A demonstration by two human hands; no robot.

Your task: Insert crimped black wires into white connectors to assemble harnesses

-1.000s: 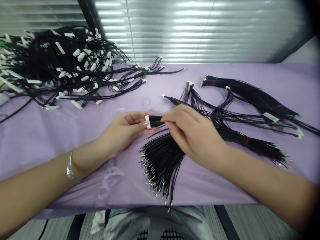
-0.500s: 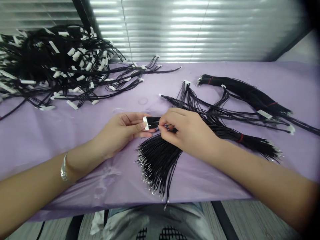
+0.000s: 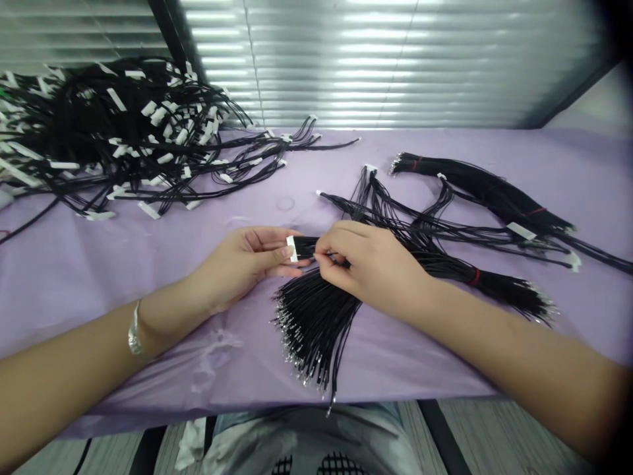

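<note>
My left hand (image 3: 250, 259) pinches a white connector housing (image 3: 291, 249) between thumb and fingers. Several black wires (image 3: 307, 247) run from the housing to the right, under my right hand (image 3: 363, 257). The right thumb and forefinger are pinched together on a thin black wire close to the housing; its tip is too small to make out. Below both hands, a loose bundle of black wires (image 3: 316, 323) fans out with bare metal terminals toward the table's front edge. The bundle continues beneath my right hand to a red-tied end (image 3: 512, 290) on the right.
A big heap of black cable harnesses (image 3: 99, 138) with white connectors lies at the back left. Another red-tied wire bundle (image 3: 484, 185) rests at the back right. A half-built harness (image 3: 420, 221) stretches behind my right hand. Purple sheeting (image 3: 188, 376) covers the table, and window blinds (image 3: 321, 66) stand behind.
The whole view has shifted slightly down. Both hands keep their grip, the right fingers still pinched beside the connector housing; little else differs.
</note>
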